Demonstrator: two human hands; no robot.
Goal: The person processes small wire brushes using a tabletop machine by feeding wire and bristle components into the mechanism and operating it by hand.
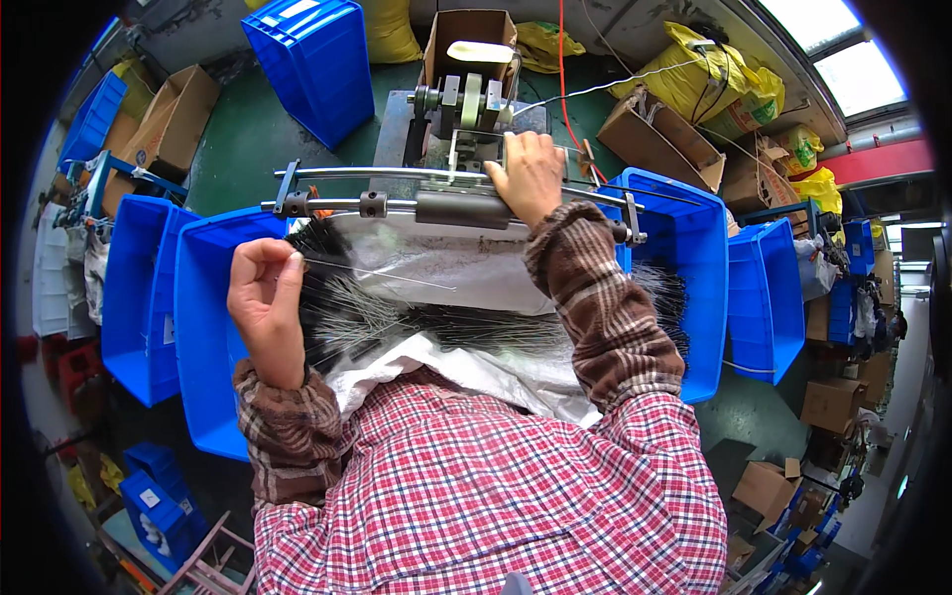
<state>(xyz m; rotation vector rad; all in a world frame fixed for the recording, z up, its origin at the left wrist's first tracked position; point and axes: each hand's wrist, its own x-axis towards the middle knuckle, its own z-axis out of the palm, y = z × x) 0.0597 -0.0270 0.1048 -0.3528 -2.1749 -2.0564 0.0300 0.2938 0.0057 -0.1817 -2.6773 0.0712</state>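
Note:
At the left, my left hand [266, 309] is closed in a pinch, thumb against fingers, on one end of a thin metal wire [392, 276]. The wire points right, above the white cloth. My right hand [531, 177] is closed over the carriage [462, 208] of a small bench machine [474, 107]; its fingertips are partly hidden behind the metal parts. Two steel rods [397, 174] run crosswise there. Across my lap, on a white cloth [436, 369], lie many thin wires [397, 322] with dark, bristly ends [317, 243].
Blue bins stand close on my left [213, 342] and right [694, 297]. Behind the machine are a cardboard box [466, 28] and a tall blue crate stack [315, 74]. Yellow sacks [684, 79] and an open carton [659, 139] sit far right. A red hose [562, 89] hangs beside the machine.

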